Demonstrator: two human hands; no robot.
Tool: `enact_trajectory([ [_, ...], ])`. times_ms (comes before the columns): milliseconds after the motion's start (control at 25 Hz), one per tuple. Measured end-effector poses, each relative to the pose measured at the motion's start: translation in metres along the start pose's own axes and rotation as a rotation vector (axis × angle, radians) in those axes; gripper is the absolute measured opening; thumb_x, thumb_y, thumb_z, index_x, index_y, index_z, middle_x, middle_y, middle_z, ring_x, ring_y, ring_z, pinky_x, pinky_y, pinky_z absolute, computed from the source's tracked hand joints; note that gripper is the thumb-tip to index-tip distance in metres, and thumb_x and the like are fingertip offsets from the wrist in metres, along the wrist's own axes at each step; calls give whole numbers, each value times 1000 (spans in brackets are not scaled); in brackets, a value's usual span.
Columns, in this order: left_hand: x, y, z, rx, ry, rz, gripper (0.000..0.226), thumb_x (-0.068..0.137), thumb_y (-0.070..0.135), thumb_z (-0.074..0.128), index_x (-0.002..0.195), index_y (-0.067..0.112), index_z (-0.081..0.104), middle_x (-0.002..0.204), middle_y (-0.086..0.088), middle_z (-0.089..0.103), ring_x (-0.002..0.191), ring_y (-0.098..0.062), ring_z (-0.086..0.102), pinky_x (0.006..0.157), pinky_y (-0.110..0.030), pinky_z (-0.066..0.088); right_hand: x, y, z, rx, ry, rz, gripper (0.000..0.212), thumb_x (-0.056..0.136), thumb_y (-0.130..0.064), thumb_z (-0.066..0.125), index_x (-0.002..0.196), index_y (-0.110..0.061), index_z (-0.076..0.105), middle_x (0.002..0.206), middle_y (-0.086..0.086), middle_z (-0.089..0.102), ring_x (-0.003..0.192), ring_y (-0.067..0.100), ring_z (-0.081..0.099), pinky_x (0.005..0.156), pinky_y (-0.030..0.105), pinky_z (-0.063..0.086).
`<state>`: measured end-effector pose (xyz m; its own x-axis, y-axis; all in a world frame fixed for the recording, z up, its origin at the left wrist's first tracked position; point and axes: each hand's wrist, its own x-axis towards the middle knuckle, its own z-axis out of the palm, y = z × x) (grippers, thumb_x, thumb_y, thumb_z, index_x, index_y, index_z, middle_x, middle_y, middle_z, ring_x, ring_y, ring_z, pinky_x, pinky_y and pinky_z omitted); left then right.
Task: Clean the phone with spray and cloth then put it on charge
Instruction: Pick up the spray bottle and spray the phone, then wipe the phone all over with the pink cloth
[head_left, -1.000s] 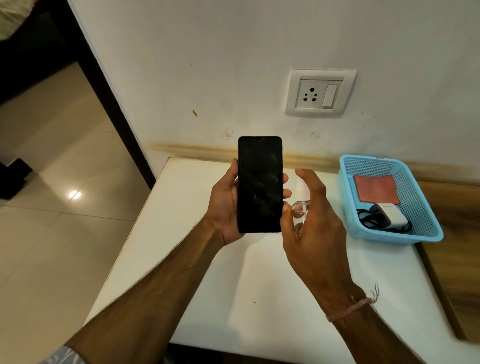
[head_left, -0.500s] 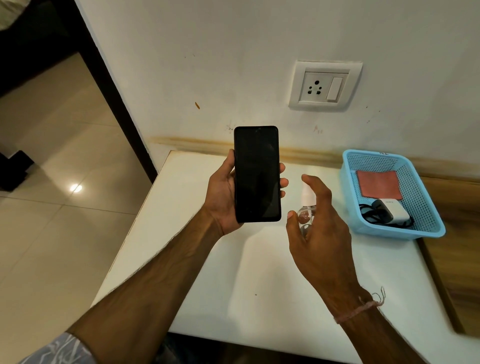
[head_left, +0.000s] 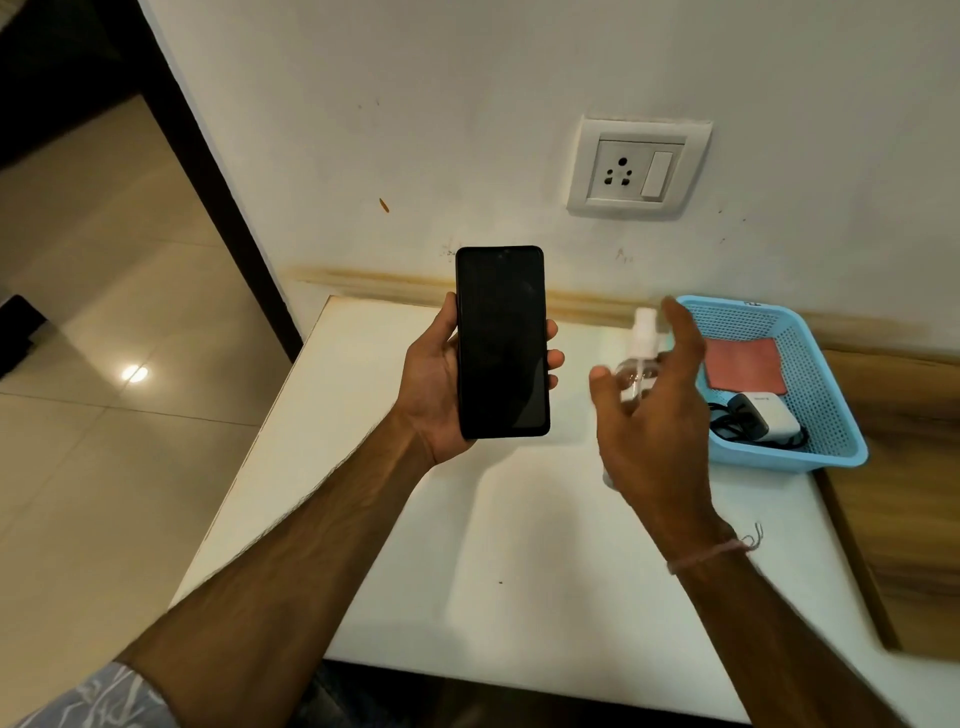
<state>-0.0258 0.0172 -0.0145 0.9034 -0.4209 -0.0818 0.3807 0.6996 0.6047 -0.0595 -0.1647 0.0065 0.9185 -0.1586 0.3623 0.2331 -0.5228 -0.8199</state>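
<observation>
Since a second ago, right hand (head_left: 654, 415) with spray bottle (head_left: 640, 358) swung rightward off the screen, fingers loosening, bottle grasp unclear. Left hand (head_left: 441, 384) clasps phone (head_left: 501, 340) frame centre, long axis vertical. Cloth (head_left: 745, 364) in basket (head_left: 831, 415) right, nearest right hand.

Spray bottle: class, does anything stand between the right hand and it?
Nothing visible does. The right hand, fingers spread, is right at the spray bottle, which stands on the white table.

Left hand (head_left: 447, 384) raised, fingers clasped; right hand (head_left: 652, 415) raised, fingers loosely spread.
</observation>
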Motion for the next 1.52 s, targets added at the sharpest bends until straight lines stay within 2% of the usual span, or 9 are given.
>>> enact_trajectory([
  [120,0,0,-1,5,-2,-5,76,101,66,29,147,8,49,136,-19,57,110,-36,61,111,-52,39,37,13,3,128,65,64,49,93,-22,60,133,-16,33,117,11,56,97,24,62,83,44,57],
  [280,0,0,-1,1,-10,0,76,101,65,29,146,8,50,136,-19,58,111,-37,61,111,-52,40,83,32,19,90,97,26,41,92,-20,62,121,-5,37,102,3,57,88,6,58,78,16,47],
  [520,0,-1,0,-3,7,7,75,101,65,28,146,8,51,135,-19,57,111,-37,61,108,-52,42,107,66,44,11,62,-8,45,89,-19,67,118,-5,36,98,4,57,95,19,60,85,30,50],
  [760,-1,0,2,0,34,14,75,101,65,29,144,8,53,135,-19,59,109,-37,63,105,-51,47,100,86,58,-76,30,-8,50,87,-20,69,122,-3,37,98,6,54,91,14,53,83,29,45],
  [960,-1,-3,2,5,36,21,75,101,65,28,144,9,53,136,-19,59,111,-37,63,103,-50,50,94,80,54,-40,9,62,61,84,-23,73,128,-6,34,113,8,54,98,12,51,86,27,44],
  [1080,1,-3,-1,7,23,21,74,101,65,30,144,10,54,139,-19,59,114,-37,63,104,-50,49,86,69,34,57,13,25,68,80,-43,74,127,-19,32,116,0,52,100,13,55,83,19,47],
  [1200,2,-3,-3,1,-1,20,73,101,65,32,144,10,53,139,-18,59,115,-36,63,104,-50,48,102,66,-9,179,135,48,44,83,-60,60,113,-35,39,115,-5,59,102,10,61,84,24,51],
  [1320,1,-3,-3,7,-11,18,72,101,64,34,144,10,53,140,-17,59,116,-36,63,105,-49,48,136,90,-51,-231,200,162,25,87,-43,57,102,-23,55,103,-3,63,94,16,63,83,33,51],
  [1520,1,-2,-5,19,12,23,72,101,65,34,144,11,54,141,-17,58,119,-36,62,103,-49,49,149,131,-43,-922,-359,378,31,89,-31,57,107,-7,64,104,14,67,100,36,62,89,41,51],
])
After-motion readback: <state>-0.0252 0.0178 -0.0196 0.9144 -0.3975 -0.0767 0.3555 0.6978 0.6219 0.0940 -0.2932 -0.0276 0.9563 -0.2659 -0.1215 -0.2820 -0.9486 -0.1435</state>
